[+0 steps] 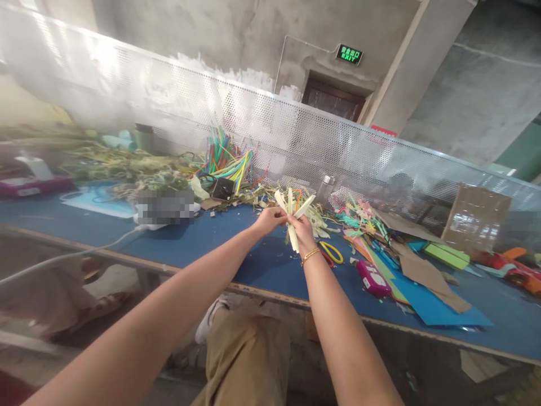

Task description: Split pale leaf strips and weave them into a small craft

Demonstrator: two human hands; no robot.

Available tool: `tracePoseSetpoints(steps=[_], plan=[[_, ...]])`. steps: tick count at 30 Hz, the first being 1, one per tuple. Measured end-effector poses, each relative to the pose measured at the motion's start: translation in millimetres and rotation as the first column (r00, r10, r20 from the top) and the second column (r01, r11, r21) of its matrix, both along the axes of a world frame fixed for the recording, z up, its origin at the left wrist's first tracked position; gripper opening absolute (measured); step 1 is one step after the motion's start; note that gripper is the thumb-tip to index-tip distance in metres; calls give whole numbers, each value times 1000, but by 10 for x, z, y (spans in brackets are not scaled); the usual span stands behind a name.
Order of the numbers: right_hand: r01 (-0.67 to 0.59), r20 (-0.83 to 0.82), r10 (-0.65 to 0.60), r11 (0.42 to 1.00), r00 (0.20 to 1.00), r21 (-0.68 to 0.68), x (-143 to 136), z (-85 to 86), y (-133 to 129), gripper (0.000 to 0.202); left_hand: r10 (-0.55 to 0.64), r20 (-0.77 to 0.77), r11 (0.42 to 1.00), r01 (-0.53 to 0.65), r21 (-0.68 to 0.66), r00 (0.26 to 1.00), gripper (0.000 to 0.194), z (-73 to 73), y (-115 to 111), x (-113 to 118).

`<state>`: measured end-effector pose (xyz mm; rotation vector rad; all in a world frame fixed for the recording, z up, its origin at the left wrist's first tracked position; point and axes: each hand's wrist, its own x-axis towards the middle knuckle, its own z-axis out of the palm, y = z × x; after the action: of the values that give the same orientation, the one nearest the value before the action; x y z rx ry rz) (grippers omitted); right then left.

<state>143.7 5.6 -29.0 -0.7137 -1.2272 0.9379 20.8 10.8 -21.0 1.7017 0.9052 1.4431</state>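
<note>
Pale yellow-green strips (293, 237) spread out in a star-like bunch above the blue table (203, 242). My left hand (271, 220) is closed at the left side of the bunch, its fingertips pinched near the centre. From the right, my right hand (301, 226) grips the strips where they cross, with fingers closed. A gold bracelet (310, 256) circles my right wrist. Just behind my hands lies a heap of similar pale pieces (319, 220). A yellow ring (332, 253) rests on the table beside my right wrist.
Colourful pipe cleaners (224, 155), a black box (223, 189) and dried plant scraps stand back left. A metal-capped bottle (325, 189) is behind my hands. Rightward lie a magenta device (373, 278), blue sheets (443, 304) and cardboard (477, 217). A white cable (71, 258) hangs over the left edge.
</note>
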Motion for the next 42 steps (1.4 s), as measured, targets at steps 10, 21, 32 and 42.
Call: tracePoseSetpoints(steps=[10, 21, 32, 42], plan=[[-12, -71, 5, 996, 997, -93, 41, -4, 82, 32, -54, 230, 967, 108, -230, 972, 29, 16, -58, 8], [50, 184, -64, 995, 981, 82, 30, 35, -43, 25, 13, 252, 985, 30, -168, 968, 33, 76, -87, 12], [11, 139, -23, 996, 990, 89, 32, 50, -120, 15, 414, 332, 894, -310, -324, 848, 28, 9, 95, -80], [42, 93, -50, 995, 994, 90, 77, 28, -53, 17, 127, 240, 959, -57, -279, 962, 36, 65, -84, 3]])
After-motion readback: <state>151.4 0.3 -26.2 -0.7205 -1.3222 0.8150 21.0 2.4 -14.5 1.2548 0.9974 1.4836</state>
